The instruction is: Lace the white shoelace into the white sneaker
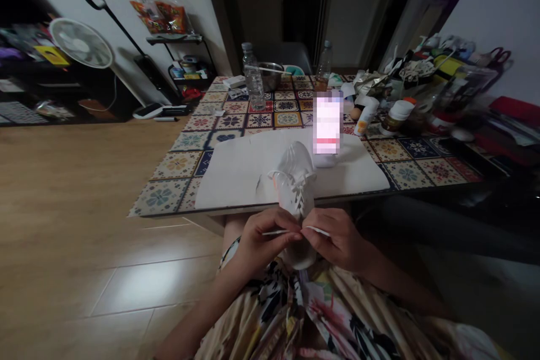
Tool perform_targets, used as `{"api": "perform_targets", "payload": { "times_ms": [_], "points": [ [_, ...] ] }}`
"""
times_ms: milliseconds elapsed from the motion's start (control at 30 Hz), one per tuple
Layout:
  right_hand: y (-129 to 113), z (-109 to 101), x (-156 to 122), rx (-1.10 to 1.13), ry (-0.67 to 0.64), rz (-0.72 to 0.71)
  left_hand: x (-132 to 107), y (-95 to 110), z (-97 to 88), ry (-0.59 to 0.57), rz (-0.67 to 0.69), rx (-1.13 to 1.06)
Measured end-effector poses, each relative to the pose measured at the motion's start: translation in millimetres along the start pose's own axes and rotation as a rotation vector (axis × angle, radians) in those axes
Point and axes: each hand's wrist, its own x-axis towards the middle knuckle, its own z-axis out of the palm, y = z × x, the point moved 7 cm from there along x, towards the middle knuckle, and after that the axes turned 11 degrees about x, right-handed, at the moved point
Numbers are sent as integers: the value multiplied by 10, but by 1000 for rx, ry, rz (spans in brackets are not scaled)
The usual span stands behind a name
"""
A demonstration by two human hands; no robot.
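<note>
A white sneaker (294, 164) rests with its toe on a white sheet (236, 171) at the table edge, its heel toward my lap. White laces (298, 194) criss-cross up its front. Over the shoe's opening, my left hand (265, 236) pinches one stretch of white shoelace (276, 232) between thumb and fingers. Close beside it, my right hand (335, 236) pinches another stretch of the lace. The fingertips of both hands nearly meet, and they hide where the lace pieces come together. Part of the shoe's heel shows below my hands.
Beyond the shoe stands a phone (327, 126) with a blurred, lit screen. A plastic bottle (253, 79), a metal bowl (270, 74) and a second bottle (324, 64) stand farther back on the patterned table (177, 164). Jars and clutter crowd the right side. A fan (80, 42) is at left.
</note>
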Motion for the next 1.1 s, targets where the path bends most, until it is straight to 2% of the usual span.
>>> {"api": "perform_targets", "payload": {
  "times_ms": [133, 200, 267, 400, 500, 633, 800, 867, 933, 1000, 1100],
  "points": [
    [109, -119, -90, 90, 254, 138, -28, 103, 86, -132, 78, -51],
    [153, -125, -122, 99, 297, 175, -33, 159, 96, -161, 133, -64],
    [137, -88, -103, 111, 238, 148, -28, 189, 49, -113, 176, -41],
    [-17, 17, -16, 75, 8, -12, -15, 190, -85, 38, 186, 62],
    [-53, 31, 9, -4, -16, -75, -14, 187, -111, 75, 161, 119],
    [-18, 37, -4, -72, 30, -121, -25, 121, -83, 85, 50, 79],
    [-140, 64, -54, -332, 35, -322, -56, -42, -54, 107, -168, -87],
    [-178, 61, -63, -366, 33, -343, -70, -98, -28, 83, -236, -139],
    [-180, 37, -59, -289, 40, -306, -91, -176, -10, 73, -310, -185],
    [-134, -11, -48, -97, 72, -228, -118, -288, -15, 108, -395, -249],
    [63, -173, -49, 313, 270, -64, -142, -477, -66, 250, -498, -471]
  ]
}}
